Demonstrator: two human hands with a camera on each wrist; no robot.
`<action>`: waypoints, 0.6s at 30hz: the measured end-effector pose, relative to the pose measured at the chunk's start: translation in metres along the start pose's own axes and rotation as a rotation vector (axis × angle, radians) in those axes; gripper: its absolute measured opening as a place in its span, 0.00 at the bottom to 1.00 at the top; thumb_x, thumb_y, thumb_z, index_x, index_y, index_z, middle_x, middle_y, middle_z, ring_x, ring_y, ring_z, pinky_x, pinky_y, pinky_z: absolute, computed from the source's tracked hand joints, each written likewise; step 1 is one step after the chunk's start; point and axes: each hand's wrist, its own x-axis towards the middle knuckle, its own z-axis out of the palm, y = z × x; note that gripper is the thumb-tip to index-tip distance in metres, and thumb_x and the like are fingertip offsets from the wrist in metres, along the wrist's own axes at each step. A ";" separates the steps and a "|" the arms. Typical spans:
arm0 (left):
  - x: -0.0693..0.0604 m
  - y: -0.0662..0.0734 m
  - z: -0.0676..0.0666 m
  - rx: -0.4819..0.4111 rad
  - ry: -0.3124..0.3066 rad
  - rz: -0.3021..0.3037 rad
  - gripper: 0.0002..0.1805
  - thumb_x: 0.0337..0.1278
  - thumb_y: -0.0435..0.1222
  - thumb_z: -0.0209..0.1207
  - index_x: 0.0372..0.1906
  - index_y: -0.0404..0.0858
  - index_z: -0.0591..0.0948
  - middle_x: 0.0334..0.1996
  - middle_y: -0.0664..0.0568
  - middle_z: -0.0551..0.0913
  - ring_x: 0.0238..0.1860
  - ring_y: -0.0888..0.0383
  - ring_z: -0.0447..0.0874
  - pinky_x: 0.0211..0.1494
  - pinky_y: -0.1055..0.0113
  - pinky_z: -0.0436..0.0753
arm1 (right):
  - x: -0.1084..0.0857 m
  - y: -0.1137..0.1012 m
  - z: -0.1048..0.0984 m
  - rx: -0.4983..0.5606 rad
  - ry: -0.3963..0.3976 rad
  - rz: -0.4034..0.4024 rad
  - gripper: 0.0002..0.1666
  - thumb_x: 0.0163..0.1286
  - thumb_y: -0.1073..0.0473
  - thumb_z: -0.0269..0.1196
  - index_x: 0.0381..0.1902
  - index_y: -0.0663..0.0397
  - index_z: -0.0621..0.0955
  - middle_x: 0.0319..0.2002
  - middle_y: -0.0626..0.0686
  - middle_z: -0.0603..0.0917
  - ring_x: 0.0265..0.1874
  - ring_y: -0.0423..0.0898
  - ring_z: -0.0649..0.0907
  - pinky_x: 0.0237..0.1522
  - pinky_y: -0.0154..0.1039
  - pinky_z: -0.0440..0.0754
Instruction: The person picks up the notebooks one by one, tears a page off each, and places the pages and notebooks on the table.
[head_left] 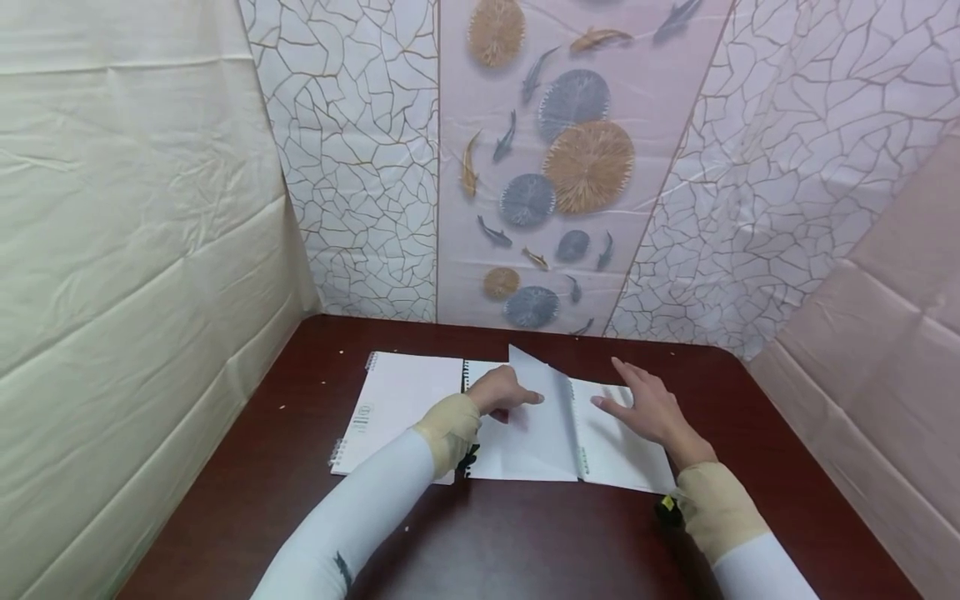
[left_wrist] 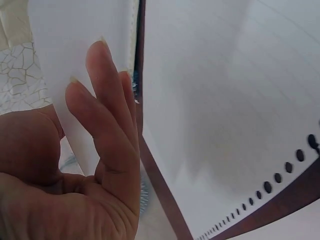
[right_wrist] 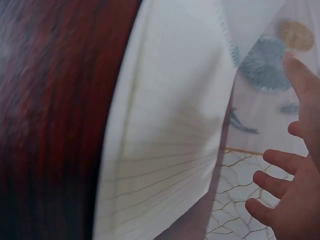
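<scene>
In the head view, an open notebook (head_left: pixel 618 433) lies on the table with its coil down the middle. One white page (head_left: pixel 543 425) stands raised to the left of the coil. My left hand (head_left: pixel 497 390) holds this page by its free edge; the left wrist view shows the page (left_wrist: pixel 75 30) passing between thumb and fingers (left_wrist: pixel 107 75). Beneath it lies white paper (head_left: pixel 486 454) with dark punched holes along its left side. My right hand (head_left: pixel 651 407) hovers over the notebook's right side with its fingers spread, also seen in the right wrist view (right_wrist: pixel 287 185), holding nothing.
A second white notebook (head_left: pixel 412 392), coil-bound at its left with small print, lies to the left. The dark red table (head_left: pixel 525 533) carries a few tiny white specks. A patterned cloth (head_left: pixel 360 167) hangs behind, with pale cloth walls (head_left: pixel 150 250) at both sides.
</scene>
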 end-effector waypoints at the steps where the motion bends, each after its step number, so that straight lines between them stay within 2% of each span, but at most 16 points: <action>1: 0.001 -0.003 0.001 -0.005 -0.001 -0.009 0.30 0.62 0.49 0.74 0.51 0.28 0.79 0.39 0.45 0.80 0.15 0.56 0.79 0.22 0.66 0.84 | 0.000 0.002 0.001 -0.011 -0.007 0.003 0.60 0.72 0.26 0.62 0.85 0.56 0.57 0.80 0.72 0.60 0.76 0.76 0.60 0.66 0.85 0.56; 7: 0.001 -0.015 0.003 -0.030 0.007 -0.015 0.24 0.60 0.46 0.76 0.40 0.31 0.79 0.31 0.47 0.77 0.16 0.56 0.77 0.21 0.66 0.83 | 0.000 0.012 0.008 -0.068 -0.041 0.012 0.60 0.72 0.27 0.63 0.84 0.61 0.59 0.78 0.74 0.62 0.74 0.78 0.63 0.62 0.85 0.63; 14: 0.003 -0.025 0.006 -0.006 0.020 -0.011 0.24 0.61 0.48 0.75 0.39 0.31 0.80 0.28 0.48 0.76 0.16 0.57 0.78 0.21 0.67 0.83 | 0.003 0.025 0.014 -0.066 -0.161 0.113 0.61 0.71 0.27 0.64 0.83 0.63 0.59 0.79 0.76 0.57 0.75 0.79 0.58 0.66 0.84 0.58; 18: 0.002 -0.028 0.009 0.035 0.035 -0.013 0.27 0.61 0.49 0.75 0.44 0.28 0.81 0.29 0.46 0.79 0.16 0.57 0.79 0.21 0.67 0.82 | 0.000 0.031 0.018 -0.068 -0.172 0.121 0.61 0.72 0.27 0.63 0.83 0.64 0.59 0.79 0.76 0.57 0.76 0.79 0.58 0.66 0.84 0.57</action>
